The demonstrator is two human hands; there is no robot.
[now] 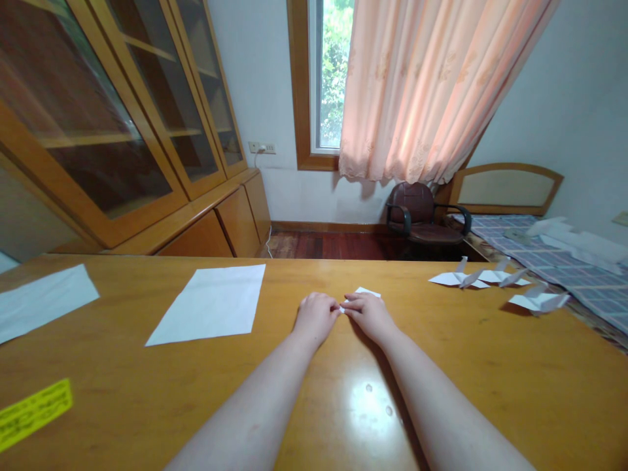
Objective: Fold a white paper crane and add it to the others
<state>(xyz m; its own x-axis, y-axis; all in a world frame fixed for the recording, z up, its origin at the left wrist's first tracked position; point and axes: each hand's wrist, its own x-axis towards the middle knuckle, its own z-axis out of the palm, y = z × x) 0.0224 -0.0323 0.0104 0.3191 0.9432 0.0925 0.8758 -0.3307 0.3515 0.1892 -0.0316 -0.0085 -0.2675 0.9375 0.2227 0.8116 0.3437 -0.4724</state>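
Observation:
Both of my hands meet at the middle of the wooden table (pixel 441 366). My left hand (pixel 316 315) and my right hand (pixel 367 313) are closed, fingers pinched together on a small folded white paper (pixel 366 292). Only a corner of that paper shows past my right fingers; the remainder is hidden under my hands. A flat white sheet (pixel 210 302) lies to the left of my left hand.
Several folded paper cranes (pixel 471 277) sit at the table's far right, another (pixel 538 300) nearer the edge. A second white sheet (pixel 42 301) and a yellow note (pixel 32 412) lie at the left. Beyond the table are a dark armchair (pixel 422 219), a bed (pixel 569 261) and wooden cabinets (pixel 122 131).

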